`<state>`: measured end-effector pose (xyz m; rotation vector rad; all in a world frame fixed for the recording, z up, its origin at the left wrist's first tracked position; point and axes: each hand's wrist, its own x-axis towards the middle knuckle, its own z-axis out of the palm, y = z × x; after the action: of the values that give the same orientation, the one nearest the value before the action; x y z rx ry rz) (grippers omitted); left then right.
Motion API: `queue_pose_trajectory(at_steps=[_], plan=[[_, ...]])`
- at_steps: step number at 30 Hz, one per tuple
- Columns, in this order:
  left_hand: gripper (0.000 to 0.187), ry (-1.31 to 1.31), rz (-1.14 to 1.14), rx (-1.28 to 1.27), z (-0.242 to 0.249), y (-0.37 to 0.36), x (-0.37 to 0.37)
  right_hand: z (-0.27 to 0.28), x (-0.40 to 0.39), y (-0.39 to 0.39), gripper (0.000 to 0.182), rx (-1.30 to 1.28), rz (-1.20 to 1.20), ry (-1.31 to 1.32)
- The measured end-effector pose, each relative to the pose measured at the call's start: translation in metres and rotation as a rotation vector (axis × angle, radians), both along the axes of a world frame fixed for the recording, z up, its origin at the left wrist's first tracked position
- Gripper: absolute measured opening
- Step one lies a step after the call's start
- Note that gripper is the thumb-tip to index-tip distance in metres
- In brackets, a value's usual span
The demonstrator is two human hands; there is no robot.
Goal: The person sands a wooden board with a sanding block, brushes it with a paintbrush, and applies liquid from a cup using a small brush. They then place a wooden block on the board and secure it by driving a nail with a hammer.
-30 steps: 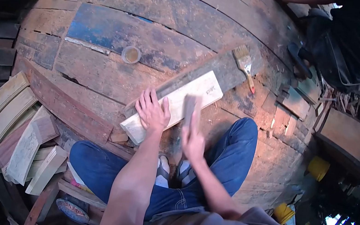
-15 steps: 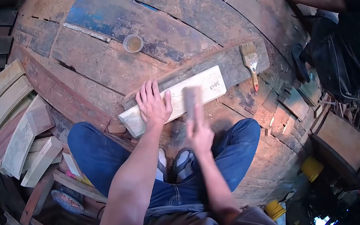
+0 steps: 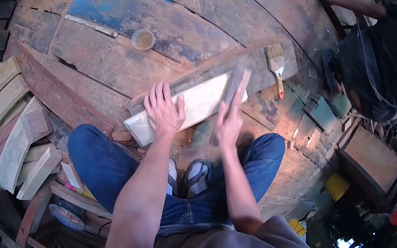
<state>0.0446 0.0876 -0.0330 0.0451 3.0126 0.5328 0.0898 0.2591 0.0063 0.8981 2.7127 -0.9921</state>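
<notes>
A pale wooden board (image 3: 195, 102) lies slanted across a grey plank (image 3: 255, 71) on the floor before my knees. My left hand (image 3: 163, 112) presses flat on the board's near left end, fingers spread. In my right hand (image 3: 228, 127) is a narrow block like a sanding block (image 3: 237, 82), grey on one face with a bare wood edge. It is held lengthwise, pointing away from me, over the board's right end. Its underside is hidden. Beyond that end, a paintbrush (image 3: 275, 66) with an orange-tipped handle rests on the plank.
A small cup of liquid (image 3: 143, 40) stands on the dusty plank floor. Curved and angled wood pieces (image 3: 21, 141) are stacked at left. Another person (image 3: 389, 65) sits at upper right, near a wooden box (image 3: 373, 155). A yellow container (image 3: 336, 187) is at right.
My right hand has moved right and slightly away from me with the block, towards the board's far end. My left hand stays on the board. The other person has leaned, and another hand shows near the box.
</notes>
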Motion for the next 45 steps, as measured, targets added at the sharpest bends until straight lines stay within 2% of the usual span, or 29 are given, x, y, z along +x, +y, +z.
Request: queue_pose_trajectory(at_steps=[2, 3, 4, 6, 7, 8, 10, 11, 14, 16, 17, 18, 20, 22, 24, 25, 26, 28, 29, 30, 32, 34, 36, 38, 39, 40, 42, 43, 45], plan=[[0.06, 0.023, 0.003, -0.029, -0.006, 0.001, -0.001, -0.003, 0.046, -0.036, 0.073, 0.068, 0.105, 0.263], [0.06, 0.015, 0.005, -0.013, -0.004, 0.001, -0.002, -0.002, 0.083, -0.056, 0.075, -0.045, 0.077, 0.014], [0.061, 0.004, 0.004, -0.002, -0.002, 0.001, -0.004, 0.004, 0.089, -0.063, 0.072, -0.008, 0.136, 0.136], [0.062, -0.039, 0.011, 0.016, -0.003, 0.001, -0.001, 0.008, 0.071, -0.034, 0.068, 0.053, 0.192, 0.076], [0.062, -0.061, 0.006, 0.013, -0.001, 0.002, 0.003, 0.007, 0.05, -0.019, 0.065, 0.086, 0.164, 0.075], [0.062, -0.071, -0.001, 0.009, 0.001, 0.002, 0.001, 0.013, 0.021, -0.008, 0.064, 0.041, 0.092, -0.031], [0.062, -0.017, 0.009, -0.005, -0.002, -0.001, -0.022, 0.008, -0.005, -0.008, 0.064, -0.021, 0.026, 0.048], [0.062, -0.016, 0.001, -0.004, -0.004, 0.0, -0.016, 0.01, 0.007, -0.023, 0.065, -0.017, -0.003, 0.065], [0.062, -0.061, -0.002, -0.02, 0.0, 0.0, -0.002, -0.004, 0.081, -0.07, 0.067, -0.02, 0.229, 0.209], [0.062, -0.061, -0.001, -0.019, -0.003, 0.0, -0.004, 0.014, 0.076, -0.051, 0.068, 0.015, 0.341, -0.226], [0.061, -0.049, -0.001, -0.011, -0.005, 0.0, -0.003, 0.009, 0.069, -0.029, 0.067, 0.112, 0.388, -0.089], [0.061, -0.039, -0.001, -0.006, -0.003, 0.001, -0.006, 0.0, 0.054, -0.01, 0.066, 0.133, 0.311, 0.156], [0.06, -0.046, 0.007, -0.008, -0.001, 0.0, -0.001, 0.008, 0.014, 0.012, 0.063, 0.064, 0.053, -0.066], [0.06, -0.045, 0.001, -0.01, -0.001, 0.0, -0.004, 0.011, 0.004, -0.005, 0.064, -0.079, -0.068, -0.078], [0.058, -0.022, 0.005, -0.017, -0.003, -0.002, -0.002, -0.014, 0.038, -0.041, 0.068, 0.004, 0.168, 0.308], [0.058, -0.024, 0.007, -0.02, -0.001, -0.002, -0.002, -0.015, 0.066, -0.056, 0.07, -0.133, 0.213, 0.107], [0.058, -0.024, 0.001, -0.014, 0.0, -0.001, -0.003, -0.019, 0.081, -0.059, 0.07, -0.035, 0.328, 0.09], [0.058, -0.002, 0.013, 0.042, -0.009, 0.0, -0.001, -0.013, 0.061, -0.019, 0.07, 0.14, 0.468, 0.102], [0.056, 0.03, 0.022, 0.069, -0.009, 0.0, 0.0, -0.014, 0.049, -0.009, 0.07, 0.059, 0.347, 0.161], [0.054, 0.06, 0.035, 0.088, -0.008, -0.001, 0.001, -0.002, 0.031, -0.003, 0.07, 0.07, 0.294, 0.073], [0.049, 0.082, 0.041, 0.125, -0.006, 0.0, 0.0, -0.008, 0.011, 0.004, 0.071, 0.105, 0.22, 0.088], [0.047, 0.162, 0.024, 0.141, -0.009, -0.006, 0.001, -0.007, 0.029, -0.022, 0.072, 0.012, 0.193, 0.152], [0.046, 0.291, 0.117, 0.358, -0.006, -0.012, -0.001, -0.013, 0.047, -0.049, 0.072, -0.03, 0.27, 0.166], [0.048, 0.335, 0.213, 0.134, -0.014, -0.037, 0.006, -0.025, 0.061, -0.056, 0.07, -0.099, 0.463, 0.365], [0.049, 0.303, 0.259, 0.081, -0.015, -0.047, 0.014, -0.017, 0.058, -0.043, 0.069, -0.117, 0.454, 0.018], [0.049, 0.263, 0.309, 0.029, -0.016, -0.058, 0.027, -0.01, 0.048, -0.03, 0.067, -0.019, 0.527, 0.151], [0.05, 0.202, 0.381, -0.052, -0.012, -0.064, 0.033, -0.006, 0.026, -0.004, 0.066, -0.121, 0.373, 0.177], [0.051, 0.169, 0.394, -0.075, -0.011, -0.061, 0.032, -0.006, 0.016, 0.005, 0.067, -0.037, 0.323, 0.132], [0.05, 0.133, 0.412, -0.106, -0.008, -0.058, 0.03, -0.014, 0.025, -0.021, 0.069, -0.128, 0.249, 0.197]])
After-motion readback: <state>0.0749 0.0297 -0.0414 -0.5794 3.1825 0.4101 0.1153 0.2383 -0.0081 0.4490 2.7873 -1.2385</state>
